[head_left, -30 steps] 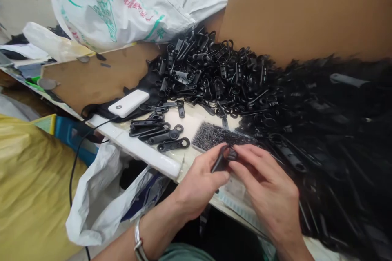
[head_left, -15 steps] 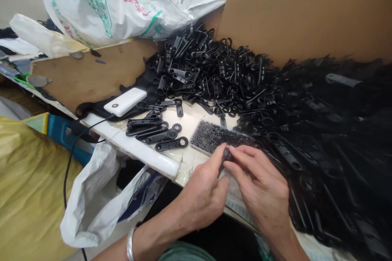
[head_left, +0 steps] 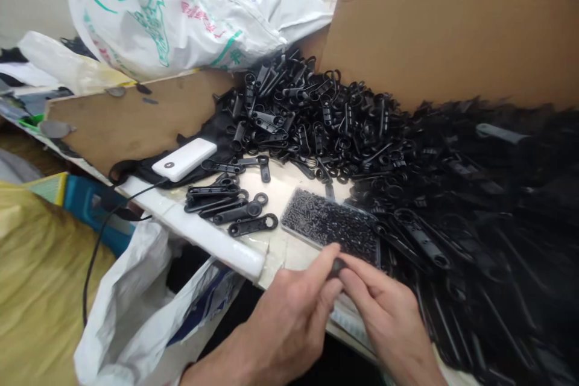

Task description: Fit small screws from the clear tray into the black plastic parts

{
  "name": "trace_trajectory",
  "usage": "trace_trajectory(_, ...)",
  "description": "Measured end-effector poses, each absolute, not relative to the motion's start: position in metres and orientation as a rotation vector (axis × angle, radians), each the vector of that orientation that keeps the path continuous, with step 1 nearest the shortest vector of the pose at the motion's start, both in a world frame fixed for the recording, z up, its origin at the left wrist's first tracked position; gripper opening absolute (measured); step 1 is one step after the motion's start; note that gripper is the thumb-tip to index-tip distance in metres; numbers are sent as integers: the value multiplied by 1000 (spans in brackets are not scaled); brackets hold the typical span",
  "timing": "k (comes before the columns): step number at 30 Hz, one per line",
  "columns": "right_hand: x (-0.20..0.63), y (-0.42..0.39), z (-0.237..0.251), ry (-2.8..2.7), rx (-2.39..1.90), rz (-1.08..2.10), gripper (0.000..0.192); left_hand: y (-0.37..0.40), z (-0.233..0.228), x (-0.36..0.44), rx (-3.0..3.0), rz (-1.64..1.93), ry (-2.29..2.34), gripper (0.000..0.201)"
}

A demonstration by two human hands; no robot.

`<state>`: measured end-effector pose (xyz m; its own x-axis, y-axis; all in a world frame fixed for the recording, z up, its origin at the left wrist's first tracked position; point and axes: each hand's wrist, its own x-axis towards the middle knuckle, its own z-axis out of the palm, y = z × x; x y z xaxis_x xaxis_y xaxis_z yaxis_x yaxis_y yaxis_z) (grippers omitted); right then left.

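Tray (head_left: 302,239) lies just beyond the left hand (head_left: 296,301) and right hand (head_left: 386,301), which together pinch a dark part (head_left: 337,266). Black pieces (head_left: 236,213) lie left of the tray.

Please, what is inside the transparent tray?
Many small black pieces lie inside the transparent tray. They hide most of the bottom; the left hand covers part of the near edge.

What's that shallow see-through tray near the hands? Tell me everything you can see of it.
The shallow, rectangular, clear plastic-looking tray sits flat and lidless on the pale cream tabletop. Many tiny black pieces cover its bottom, looking greyer at the left and darker at the right; they are too small to make out their exact shape. Elongated black plastic-looking parts crowd its right end. The left hand partly hides its near edge; whether it touches the tray is unclear.
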<state>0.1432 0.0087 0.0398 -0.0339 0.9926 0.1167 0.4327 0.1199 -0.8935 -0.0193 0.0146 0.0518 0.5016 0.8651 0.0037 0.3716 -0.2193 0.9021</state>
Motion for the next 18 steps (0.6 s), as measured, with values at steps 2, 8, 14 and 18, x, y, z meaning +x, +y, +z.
trace_trajectory(2, 131, 15, 41, -1583, -1450, 833, 31, 17, 49, -20, 1746, 698, 1126, 48)
trace_trajectory(8, 157, 65, 68, -1991, -1446, 821, 34, 43, 63, -61, 2045, 736, 1340, 43)
trace_trajectory(14, 236, 136, 70, -2413, -1943, -281, 26, 99, 69, -141, 2411, 641, 1823, 35)
trace_trajectory(18, 235, 159, 59, -2598, -1862, -181, 26, 130, 56, -170, 2509, 358, 1921, 32)
